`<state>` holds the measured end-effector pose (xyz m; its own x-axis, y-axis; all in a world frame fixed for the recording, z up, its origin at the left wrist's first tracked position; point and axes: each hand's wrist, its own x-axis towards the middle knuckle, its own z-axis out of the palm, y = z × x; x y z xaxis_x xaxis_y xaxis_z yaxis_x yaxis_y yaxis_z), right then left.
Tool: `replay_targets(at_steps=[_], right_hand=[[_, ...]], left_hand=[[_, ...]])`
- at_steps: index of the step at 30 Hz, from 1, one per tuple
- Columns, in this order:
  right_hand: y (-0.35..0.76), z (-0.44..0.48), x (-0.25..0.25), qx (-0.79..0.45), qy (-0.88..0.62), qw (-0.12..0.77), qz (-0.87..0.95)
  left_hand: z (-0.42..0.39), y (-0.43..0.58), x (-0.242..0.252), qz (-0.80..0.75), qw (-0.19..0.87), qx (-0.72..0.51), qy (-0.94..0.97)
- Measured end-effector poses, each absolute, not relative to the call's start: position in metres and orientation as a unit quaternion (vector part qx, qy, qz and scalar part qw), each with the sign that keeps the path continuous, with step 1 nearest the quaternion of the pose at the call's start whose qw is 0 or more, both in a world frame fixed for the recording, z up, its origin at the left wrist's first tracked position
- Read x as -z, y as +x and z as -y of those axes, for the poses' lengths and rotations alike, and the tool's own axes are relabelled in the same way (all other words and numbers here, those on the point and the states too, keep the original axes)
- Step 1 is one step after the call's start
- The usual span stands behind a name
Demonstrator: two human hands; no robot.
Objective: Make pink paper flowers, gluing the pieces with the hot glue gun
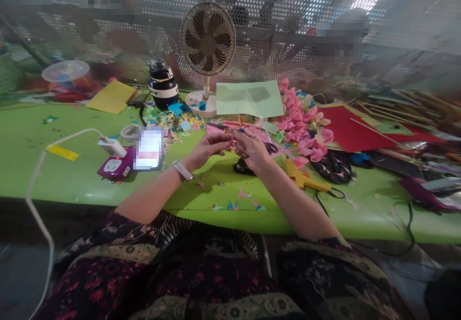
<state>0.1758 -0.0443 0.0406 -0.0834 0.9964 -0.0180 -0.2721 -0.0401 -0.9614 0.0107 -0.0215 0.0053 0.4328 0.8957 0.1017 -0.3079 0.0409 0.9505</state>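
Observation:
My left hand (212,148), with a white band on its wrist, meets my right hand (251,149) above the green table. The fingers of both are closed in a pinch, fingertips close together. What lies between them is too small to make out; a thin stick-like line (238,117) rises just behind the right fingertips. Beyond the hands are pink paper scraps (216,129). Black scissor handles (272,148) show beside my right hand. A yellow glue gun (306,182) lies right of my right wrist. Farther right is a cluster of pink paper petals (302,123).
A fan (208,41) and a black bottle (163,87) stand at the back, near a pale green sheet (248,97). A lit phone (148,149) and a purple power adapter (114,166) with a white cable are at left. Red paper (349,130) lies at right.

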Motion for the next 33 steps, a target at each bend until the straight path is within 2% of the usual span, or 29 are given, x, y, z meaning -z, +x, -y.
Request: replay_targets(at_steps=[4, 18, 28, 33], right_hand=[[0.175, 0.044, -0.037, -0.591, -0.409, 0.542, 0.435], [0.180, 0.043, -0.038, -0.532, -0.428, 0.546, 0.485], [0.187, 0.048, -0.048, -0.237, -0.500, 0.429, 0.714], [0.187, 0.045, -0.044, -0.187, -0.519, 0.381, 0.742]], left_hand=[[0.024, 0.013, -0.006, -0.300, 0.636, -0.470, 0.534], [0.020, 0.008, -0.013, -0.309, 0.634, -0.502, 0.501], [0.016, 0.001, -0.018, -0.316, 0.622, -0.514, 0.498], [0.015, 0.002, -0.016, -0.308, 0.626, -0.510, 0.503]])
